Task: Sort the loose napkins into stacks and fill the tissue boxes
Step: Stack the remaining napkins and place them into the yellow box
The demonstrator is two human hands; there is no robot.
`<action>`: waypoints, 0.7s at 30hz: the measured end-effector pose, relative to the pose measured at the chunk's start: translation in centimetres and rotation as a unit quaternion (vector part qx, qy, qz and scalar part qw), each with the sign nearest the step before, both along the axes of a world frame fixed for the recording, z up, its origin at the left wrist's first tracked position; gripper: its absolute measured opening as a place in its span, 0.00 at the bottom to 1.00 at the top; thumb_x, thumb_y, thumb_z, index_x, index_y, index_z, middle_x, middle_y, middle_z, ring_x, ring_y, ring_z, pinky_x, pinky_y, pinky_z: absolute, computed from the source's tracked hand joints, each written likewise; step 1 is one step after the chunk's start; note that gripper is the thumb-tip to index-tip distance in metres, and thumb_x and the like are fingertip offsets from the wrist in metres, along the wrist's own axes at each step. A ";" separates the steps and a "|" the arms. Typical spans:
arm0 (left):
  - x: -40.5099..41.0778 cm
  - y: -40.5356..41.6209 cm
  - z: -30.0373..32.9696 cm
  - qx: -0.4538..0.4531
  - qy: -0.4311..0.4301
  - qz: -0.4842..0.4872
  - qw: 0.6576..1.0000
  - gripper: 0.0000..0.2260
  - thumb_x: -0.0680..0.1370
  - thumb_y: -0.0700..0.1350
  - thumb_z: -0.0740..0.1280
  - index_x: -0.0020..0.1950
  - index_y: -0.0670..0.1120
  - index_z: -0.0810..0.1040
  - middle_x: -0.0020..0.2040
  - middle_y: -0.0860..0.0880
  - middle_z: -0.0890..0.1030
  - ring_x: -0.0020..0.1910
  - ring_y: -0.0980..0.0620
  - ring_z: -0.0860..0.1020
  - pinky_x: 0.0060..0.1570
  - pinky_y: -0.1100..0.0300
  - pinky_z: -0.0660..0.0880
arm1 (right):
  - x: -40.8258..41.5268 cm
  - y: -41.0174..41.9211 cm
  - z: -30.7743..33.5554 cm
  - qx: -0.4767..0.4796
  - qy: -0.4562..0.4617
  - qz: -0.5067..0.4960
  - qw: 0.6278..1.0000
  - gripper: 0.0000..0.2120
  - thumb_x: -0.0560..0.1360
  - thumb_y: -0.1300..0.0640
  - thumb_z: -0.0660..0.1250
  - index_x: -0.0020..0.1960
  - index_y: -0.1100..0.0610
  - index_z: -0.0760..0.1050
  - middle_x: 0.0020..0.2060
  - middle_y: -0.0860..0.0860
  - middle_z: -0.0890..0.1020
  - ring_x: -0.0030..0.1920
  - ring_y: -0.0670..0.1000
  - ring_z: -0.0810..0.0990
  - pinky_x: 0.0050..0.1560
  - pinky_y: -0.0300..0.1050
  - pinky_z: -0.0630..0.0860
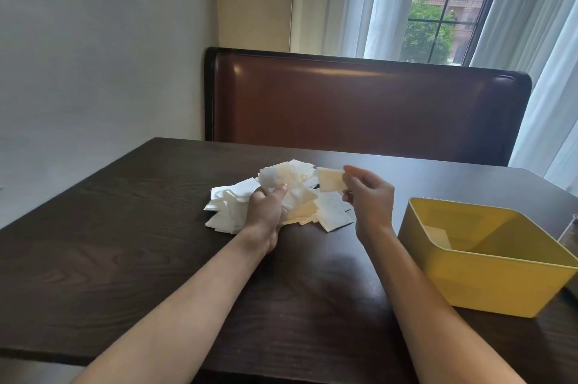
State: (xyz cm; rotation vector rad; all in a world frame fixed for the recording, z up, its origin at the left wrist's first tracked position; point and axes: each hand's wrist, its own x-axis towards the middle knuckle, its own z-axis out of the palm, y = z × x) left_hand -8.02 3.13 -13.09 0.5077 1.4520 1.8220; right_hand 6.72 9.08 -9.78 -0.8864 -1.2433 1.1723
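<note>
Fingers of the right hand are pinching a single cream-coloured napkin by its right edge, holding it up just above the far right side of the napkin pile. On the near left side of that pile, the left hand has its fingers curled around a thick bunch of white napkins, the thumb pressed against the front of the bunch. The pile itself lies loose on the dark wooden desk, white sheets spilling toward its left, cream ones mixed in at its middle and near edge, a few white ones fanned out to its right. Well to the right of the pile stands a yellow bin, open at the top, with what looks like a pale cream sheet lying against its inner floor. Just beyond the bin's right side a grey object is cut off by the frame edge, and I cannot tell what it is. Behind the pile, past the desk's far edge, rises a brown padded seat back, with a curtained window above it.
</note>
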 end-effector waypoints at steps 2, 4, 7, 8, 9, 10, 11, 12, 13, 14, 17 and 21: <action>0.0 0.1 -0.1 0.005 -0.017 -0.016 1.000 0.11 0.82 0.47 0.66 0.58 0.41 0.75 0.47 0.45 0.82 0.43 0.49 0.82 0.50 0.50 0.82 | -0.3 -0.4 0.5 -0.020 0.069 0.057 0.996 0.09 0.78 0.66 0.68 0.56 0.63 0.83 0.45 0.48 0.83 0.41 0.51 0.80 0.37 0.36 0.79; 0.2 0.0 0.1 0.014 -0.038 -0.041 0.998 0.13 0.83 0.52 0.63 0.53 0.41 0.75 0.48 0.42 0.82 0.46 0.46 0.83 0.52 0.49 0.82 | -0.4 -0.4 0.5 -0.040 0.120 0.113 0.985 0.09 0.78 0.67 0.67 0.56 0.64 0.82 0.43 0.46 0.84 0.42 0.51 0.81 0.39 0.36 0.79; 0.8 -0.4 0.7 0.062 -0.088 -0.093 0.990 0.21 0.85 0.57 0.54 0.60 0.43 0.79 0.57 0.43 0.84 0.55 0.44 0.83 0.59 0.46 0.78 | -0.9 -0.6 0.0 -0.062 0.096 0.194 0.974 0.11 0.78 0.67 0.66 0.59 0.64 0.80 0.45 0.50 0.84 0.39 0.49 0.80 0.39 0.37 0.78; 1.0 -0.5 0.9 0.070 -0.090 -0.100 0.988 0.23 0.86 0.57 0.53 0.59 0.42 0.80 0.54 0.42 0.85 0.53 0.44 0.83 0.56 0.47 0.79 | -1.1 -0.6 -0.3 -0.058 0.048 0.211 0.975 0.11 0.78 0.67 0.66 0.60 0.65 0.80 0.44 0.52 0.83 0.36 0.49 0.78 0.38 0.37 0.78; 0.9 -0.5 0.8 0.075 -0.085 -0.098 0.989 0.24 0.85 0.57 0.53 0.53 0.41 0.81 0.49 0.41 0.85 0.49 0.43 0.83 0.53 0.48 0.80 | -1.3 -0.6 -0.6 -0.052 -0.009 0.222 0.974 0.11 0.78 0.67 0.66 0.59 0.66 0.80 0.42 0.54 0.82 0.34 0.49 0.76 0.37 0.38 0.77; 0.9 -0.5 0.8 0.077 -0.077 -0.095 0.989 0.24 0.85 0.56 0.55 0.46 0.40 0.80 0.43 0.39 0.84 0.47 0.42 0.83 0.51 0.47 0.81 | -1.4 -0.5 -0.9 -0.046 -0.062 0.227 0.971 0.10 0.78 0.68 0.66 0.58 0.66 0.80 0.40 0.55 0.80 0.33 0.49 0.75 0.36 0.39 0.76; 0.8 -0.5 0.7 0.067 -0.060 -0.084 0.992 0.21 0.85 0.54 0.58 0.44 0.39 0.79 0.42 0.37 0.83 0.47 0.40 0.82 0.50 0.47 0.81 | -1.5 -0.5 -1.1 -0.042 -0.097 0.229 0.968 0.09 0.78 0.68 0.66 0.56 0.65 0.81 0.40 0.56 0.80 0.33 0.50 0.74 0.35 0.40 0.75; 0.9 -0.6 0.7 0.053 -0.038 -0.080 0.995 0.17 0.84 0.50 0.61 0.48 0.38 0.80 0.46 0.35 0.83 0.49 0.38 0.83 0.50 0.47 0.82 | -1.4 -0.5 -1.2 -0.039 -0.117 0.226 0.966 0.08 0.77 0.67 0.65 0.53 0.64 0.82 0.40 0.56 0.79 0.34 0.52 0.74 0.34 0.40 0.75; 0.9 -0.7 0.6 0.044 -0.016 -0.075 0.996 0.13 0.84 0.47 0.63 0.54 0.38 0.80 0.50 0.36 0.84 0.49 0.40 0.84 0.49 0.48 0.82 | -1.4 -0.5 -1.1 -0.036 -0.124 0.217 0.968 0.08 0.77 0.67 0.65 0.51 0.64 0.83 0.40 0.56 0.80 0.35 0.52 0.75 0.33 0.40 0.74; 0.9 -0.6 0.5 0.040 -0.003 -0.066 0.997 0.10 0.83 0.44 0.64 0.57 0.38 0.79 0.48 0.39 0.85 0.46 0.43 0.85 0.46 0.51 0.82 | -1.3 -0.5 -0.9 -0.035 -0.120 0.203 0.971 0.08 0.77 0.65 0.65 0.50 0.63 0.84 0.40 0.55 0.81 0.36 0.51 0.76 0.32 0.40 0.74; 0.6 -0.3 0.4 0.032 0.018 -0.004 0.999 0.05 0.81 0.41 0.66 0.54 0.41 0.78 0.32 0.51 0.78 0.30 0.54 0.79 0.37 0.57 0.78 | -0.8 0.2 -1.1 -0.032 -0.114 0.116 0.986 0.07 0.78 0.61 0.67 0.52 0.60 0.83 0.42 0.52 0.84 0.37 0.48 0.78 0.34 0.40 0.76; -0.4 -0.2 0.3 0.040 0.003 0.040 0.998 0.04 0.79 0.43 0.68 0.52 0.43 0.79 0.48 0.43 0.83 0.53 0.38 0.83 0.56 0.42 0.80 | 0.0 2.2 -2.7 0.060 -0.406 -0.007 0.912 0.20 0.76 0.53 0.69 0.67 0.56 0.76 0.60 0.52 0.81 0.60 0.54 0.77 0.62 0.49 0.73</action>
